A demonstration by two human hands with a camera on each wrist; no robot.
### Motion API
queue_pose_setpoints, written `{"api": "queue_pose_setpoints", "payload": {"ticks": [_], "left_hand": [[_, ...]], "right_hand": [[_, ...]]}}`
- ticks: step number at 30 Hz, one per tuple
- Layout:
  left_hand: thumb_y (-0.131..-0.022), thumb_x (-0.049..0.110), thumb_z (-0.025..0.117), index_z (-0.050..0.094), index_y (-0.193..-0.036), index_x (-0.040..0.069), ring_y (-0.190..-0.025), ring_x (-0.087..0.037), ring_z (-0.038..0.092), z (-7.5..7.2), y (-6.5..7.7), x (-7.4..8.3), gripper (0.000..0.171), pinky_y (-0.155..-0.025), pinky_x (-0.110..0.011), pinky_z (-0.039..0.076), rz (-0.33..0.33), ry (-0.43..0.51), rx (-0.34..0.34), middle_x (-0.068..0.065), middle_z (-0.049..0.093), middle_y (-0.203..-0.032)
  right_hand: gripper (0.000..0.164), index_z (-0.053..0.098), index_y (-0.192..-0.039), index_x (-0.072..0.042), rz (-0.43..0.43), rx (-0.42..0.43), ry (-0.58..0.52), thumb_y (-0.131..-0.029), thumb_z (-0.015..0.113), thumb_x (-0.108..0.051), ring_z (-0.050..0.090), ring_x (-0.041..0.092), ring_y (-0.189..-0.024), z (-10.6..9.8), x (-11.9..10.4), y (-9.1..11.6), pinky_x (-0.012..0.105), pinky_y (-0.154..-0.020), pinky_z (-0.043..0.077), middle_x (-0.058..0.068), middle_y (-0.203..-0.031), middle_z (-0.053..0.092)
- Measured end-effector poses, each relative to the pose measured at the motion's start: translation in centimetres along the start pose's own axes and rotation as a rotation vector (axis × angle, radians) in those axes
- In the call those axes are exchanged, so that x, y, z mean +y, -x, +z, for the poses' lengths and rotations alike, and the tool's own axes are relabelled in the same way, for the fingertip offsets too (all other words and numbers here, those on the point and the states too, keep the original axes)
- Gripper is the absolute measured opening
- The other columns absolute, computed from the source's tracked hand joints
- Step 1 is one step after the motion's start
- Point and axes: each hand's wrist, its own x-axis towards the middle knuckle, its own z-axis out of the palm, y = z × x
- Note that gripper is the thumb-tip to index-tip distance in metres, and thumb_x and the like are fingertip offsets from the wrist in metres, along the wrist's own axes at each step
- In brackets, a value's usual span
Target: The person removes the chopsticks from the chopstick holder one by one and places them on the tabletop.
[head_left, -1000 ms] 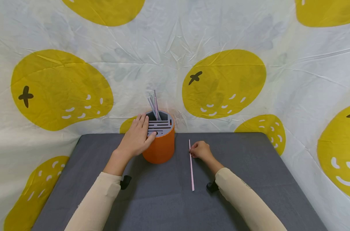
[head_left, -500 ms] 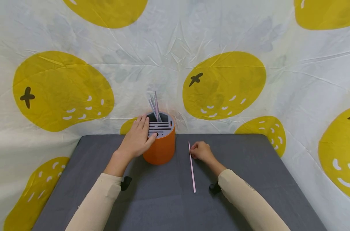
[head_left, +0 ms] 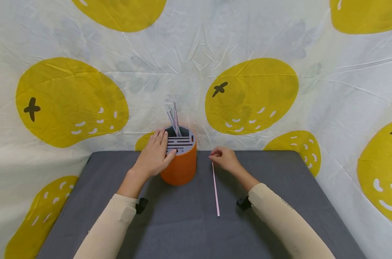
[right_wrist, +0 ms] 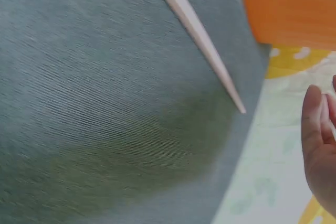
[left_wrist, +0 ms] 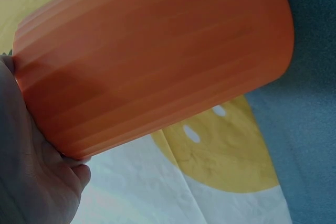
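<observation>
Looks partway through. Done: several thin sticks (head_left: 173,120) stand leaning in the rear compartment (head_left: 185,131) of the orange holder (head_left: 179,171). Left, apparently: the pink stick (head_left: 215,190), lying flat on the grey tabletop (head_left: 183,219), right of the holder and apart from it, far end pointing toward the backdrop (head_left: 186,43). Single or a close pair, cannot tell. Not lifted, not in the holder.

Left hand (head_left: 152,154) rests across the holder's left top edge, fingers fairly straight, thumb spread toward the front; likely steadying it. Right hand (head_left: 226,158) is by the stick's far end, fingers loosely bent, gripping nothing visible; right wrist view shows it apart from the tip. No pickup made yet.
</observation>
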Motion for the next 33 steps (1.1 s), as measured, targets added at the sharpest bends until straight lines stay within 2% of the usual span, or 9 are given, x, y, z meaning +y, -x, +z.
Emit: {"api": "queue_pose_setpoints", "payload": {"ticks": [4,10,15,22,33], "left_hand": [[-0.108,0.051,0.033,0.015,-0.163,-0.005,-0.161,-0.037,0.004,0.0,0.0,0.1,0.08,-0.131,-0.051,0.008,-0.005,0.003,-0.005,-0.022,0.01,-0.172],[-0.108,0.051,0.033,0.015,-0.163,-0.006,-0.161,-0.038,0.006,-0.1,-0.1,0.1,0.08,-0.131,-0.051,0.009,-0.004,0.0,-0.003,-0.023,0.011,-0.172],[-0.108,0.05,0.033,0.015,-0.163,-0.006,-0.16,-0.04,0.01,0.0,-0.1,0.1,0.08,-0.131,-0.052,0.01,-0.003,-0.009,-0.002,-0.023,0.011,-0.172],[-0.108,0.051,0.034,0.015,-0.163,-0.005,-0.161,-0.039,0.008,0.0,-0.1,0.0,0.081,-0.131,-0.052,0.011,-0.012,-0.002,0.0,-0.023,0.011,-0.172],[-0.108,0.052,0.033,0.015,-0.163,-0.005,-0.16,-0.04,0.01,0.0,-0.1,0.0,0.081,-0.13,-0.053,0.012,-0.01,-0.009,0.001,-0.023,0.012,-0.172]], "right_hand": [[0.023,0.073,-0.114,-0.004,-0.077,0.004,-0.039,-0.098,0.072,-0.021,0.072,0.023,-0.085,-0.8,-1.6,-0.5,0.033,-0.075,0.06,0.011,-0.1,0.076],[0.026,0.073,-0.117,-0.004,-0.136,0.054,-0.081,-0.098,0.073,-0.02,0.072,0.026,-0.097,-1.7,-4.1,-1.4,0.035,-0.082,0.059,0.013,-0.108,0.076],[0.028,0.072,-0.12,-0.002,-0.18,0.084,-0.112,-0.097,0.074,-0.018,0.072,0.027,-0.097,-2.0,-6.1,-2.3,0.036,-0.082,0.06,0.013,-0.108,0.076],[0.032,0.071,-0.123,-0.002,-0.237,0.096,-0.122,-0.097,0.074,-0.021,0.071,0.026,-0.099,-2.1,-8.9,-3.9,0.039,-0.087,0.06,0.012,-0.108,0.075],[0.03,0.073,-0.119,-0.003,-0.306,0.097,-0.113,-0.095,0.076,-0.021,0.072,0.024,-0.098,-0.8,-11.9,-6.0,0.041,-0.09,0.061,0.009,-0.107,0.076]]}}
